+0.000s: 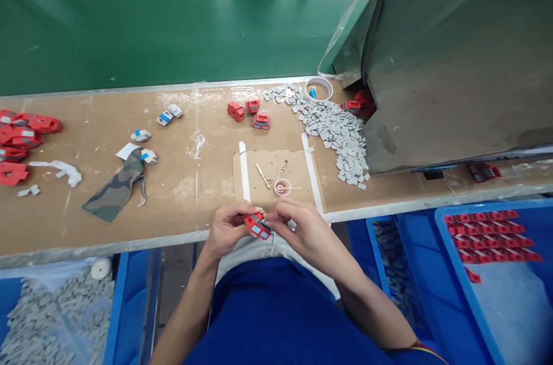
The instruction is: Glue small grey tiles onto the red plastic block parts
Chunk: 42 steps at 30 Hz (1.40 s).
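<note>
Just over the near edge of the bench, my left hand grips a small red toy car body with light blue window panes. My right hand is at the car's right end, thumb and fingertips pinched together; whatever they hold is too small to make out. Beyond my hands, a small round dish and a thin light stick rest on a cardboard sheet bordered by white tape. Several more red car bodies stand farther back.
Grey flat pieces spread at the right, near a tape roll and a large dark cover. Left lie a camouflage cloth and red parts. Blue bins flank me below. A green belt runs behind the bench.
</note>
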Each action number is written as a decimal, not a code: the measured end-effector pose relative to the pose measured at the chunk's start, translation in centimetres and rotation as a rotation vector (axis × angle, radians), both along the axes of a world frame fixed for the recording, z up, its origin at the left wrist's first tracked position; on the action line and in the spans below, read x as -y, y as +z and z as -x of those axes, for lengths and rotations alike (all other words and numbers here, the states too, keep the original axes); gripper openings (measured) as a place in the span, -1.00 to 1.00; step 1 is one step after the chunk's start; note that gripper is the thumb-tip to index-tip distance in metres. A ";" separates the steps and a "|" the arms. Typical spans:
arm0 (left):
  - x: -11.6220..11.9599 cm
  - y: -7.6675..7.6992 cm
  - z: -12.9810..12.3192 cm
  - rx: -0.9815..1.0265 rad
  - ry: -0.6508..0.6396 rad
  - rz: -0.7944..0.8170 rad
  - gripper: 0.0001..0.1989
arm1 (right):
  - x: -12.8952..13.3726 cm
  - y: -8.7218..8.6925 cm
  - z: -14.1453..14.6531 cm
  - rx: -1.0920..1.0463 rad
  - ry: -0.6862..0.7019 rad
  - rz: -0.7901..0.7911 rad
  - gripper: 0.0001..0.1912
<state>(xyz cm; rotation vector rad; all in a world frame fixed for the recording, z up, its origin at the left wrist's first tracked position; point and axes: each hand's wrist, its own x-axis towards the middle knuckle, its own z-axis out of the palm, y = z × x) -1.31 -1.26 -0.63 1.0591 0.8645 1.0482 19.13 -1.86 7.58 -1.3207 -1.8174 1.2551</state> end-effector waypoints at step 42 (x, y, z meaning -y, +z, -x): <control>-0.6 0.3 0.2 -0.159 -0.113 -0.259 -0.75 | 2.3 -3.6 0.5 -0.386 -0.213 0.248 -0.84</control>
